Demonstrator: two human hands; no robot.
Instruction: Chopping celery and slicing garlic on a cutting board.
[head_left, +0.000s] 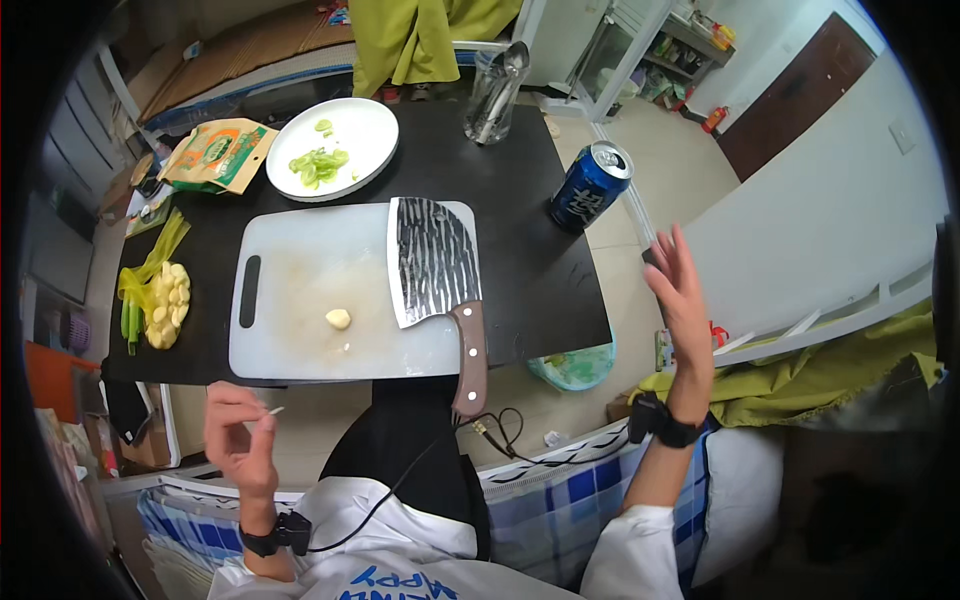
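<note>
My left hand (236, 439) is in front of the table's near left edge, pinching a small whitish sliver (277, 410) between thumb and fingertips; what it is made of is too small to tell. Raised off the table's right side, my right hand (681, 296) has its fingers apart and holds nothing. A white cutting board (300, 236) lies before me. On it rest a peeled garlic clove (338, 319) and tiny pale bits (346, 347). A broad cleaver (435, 259) lies across the board's right side, its brown riveted handle (472, 352) jutting past the near edge.
Behind the board stands a white plate (367, 142) with sliced green vegetable (319, 166). Left are a food packet (221, 154), garlic cloves (169, 304) and yellow netting (161, 251). A blue can (589, 187) and cutlery holder (491, 101) stand right. A lined bin (574, 367) sits below.
</note>
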